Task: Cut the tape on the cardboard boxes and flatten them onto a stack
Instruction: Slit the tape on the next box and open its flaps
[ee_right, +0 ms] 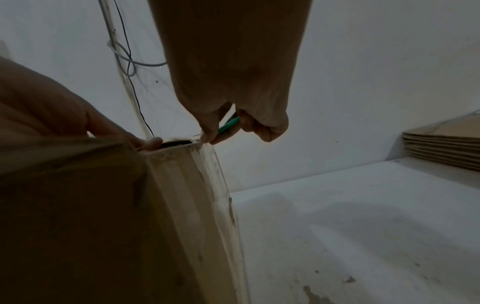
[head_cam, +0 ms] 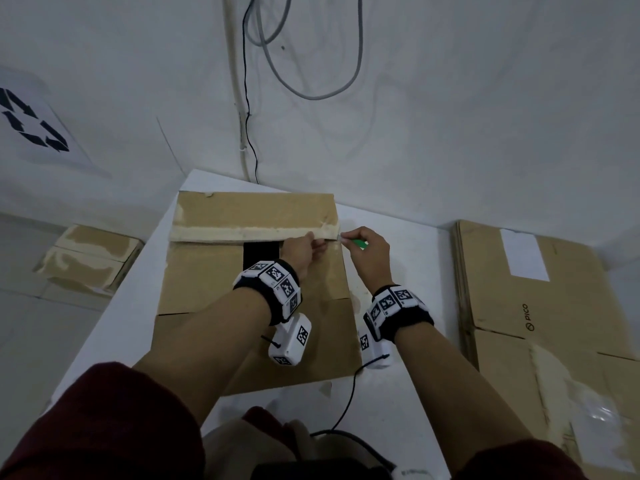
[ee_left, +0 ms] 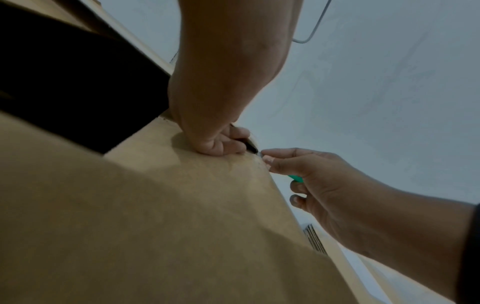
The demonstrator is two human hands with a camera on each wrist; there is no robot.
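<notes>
A brown cardboard box (head_cam: 249, 306) stands on the white table (head_cam: 408, 271). A pale tape strip (head_cam: 242, 233) runs across the seam of its top flaps, and a dark gap shows mid-seam. My left hand (head_cam: 304, 249) rests on the top near the right end of the seam, fingers curled at the flap's edge (ee_left: 228, 142). My right hand (head_cam: 369, 258) grips a green-handled cutter (head_cam: 360, 244), its tip at the box's right top corner by the tape (ee_right: 200, 139). Worn tape also runs down the box's right side (ee_right: 215, 185).
A stack of flattened boxes (head_cam: 540, 306) lies to the right of the table. Another taped box (head_cam: 90, 261) sits low on the left. Cables (head_cam: 249, 98) hang down the wall behind the table. A black cord (head_cam: 349, 400) trails from the right wrist camera.
</notes>
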